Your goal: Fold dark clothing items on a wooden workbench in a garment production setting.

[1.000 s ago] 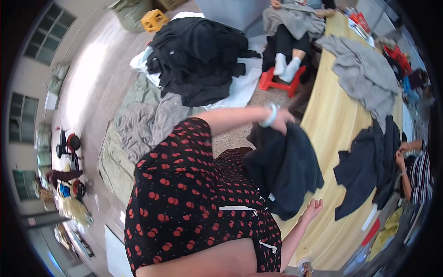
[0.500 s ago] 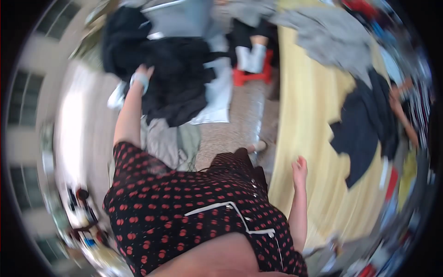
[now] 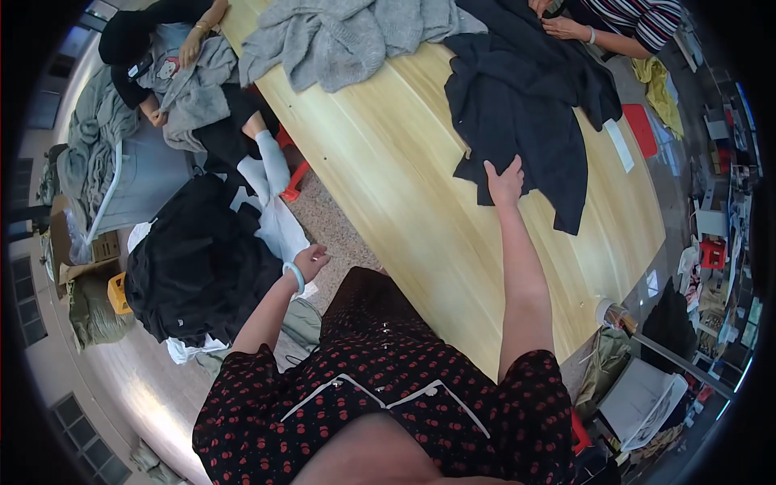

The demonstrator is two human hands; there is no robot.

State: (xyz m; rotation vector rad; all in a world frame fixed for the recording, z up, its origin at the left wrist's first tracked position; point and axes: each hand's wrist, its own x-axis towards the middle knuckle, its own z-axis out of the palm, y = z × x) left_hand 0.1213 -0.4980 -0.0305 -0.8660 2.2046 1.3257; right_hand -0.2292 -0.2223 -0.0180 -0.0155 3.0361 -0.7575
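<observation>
My right hand (image 3: 507,183) reaches over the table to the near edge of a dark navy garment (image 3: 525,105). Its thumb and fingers are apart, over or touching the cloth, with no fold gripped. A co-worker in a striped top has their hands (image 3: 562,24) at the far side of this garment. My left hand (image 3: 310,262), with a pale blue bangle (image 3: 294,277) on the wrist, hangs beside the table with loosely bent fingers and nothing visible in it. Left of it lies a heap of black garments (image 3: 202,259).
Grey knitted garments (image 3: 339,40) lie on the far part of the wooden table (image 3: 404,202). Another person sits at the far left on a red stool (image 3: 296,174), holding a grey garment (image 3: 198,97). A grey bin (image 3: 141,190) stands behind the black heap. A white crate (image 3: 643,400) is at the lower right.
My body and view have turned right, toward the table. My left hand has come away from the black heap. My right hand has reached forward to the navy garment.
</observation>
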